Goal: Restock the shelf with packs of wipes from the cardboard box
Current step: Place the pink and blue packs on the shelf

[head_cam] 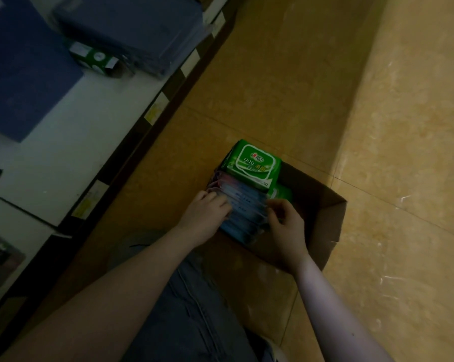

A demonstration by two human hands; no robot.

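Cardboard box (322,215) sits on the tan floor (272,74) just beside the white shelf (64,147), and I see both hands down inside it. My left hand (205,218) curls its fingers over one end of the row of blue packs of wipes (246,212), and my right hand (285,223) pinches the other end. A green pack (252,165) lies on top at the box's far end. A second green pack (95,58) rests on the shelf beside dark blue stacks (131,30).

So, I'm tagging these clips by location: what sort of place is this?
Probably a shop aisle: a white shelf with price labels along its edge, and a cardboard box of wipe packs on the floor.
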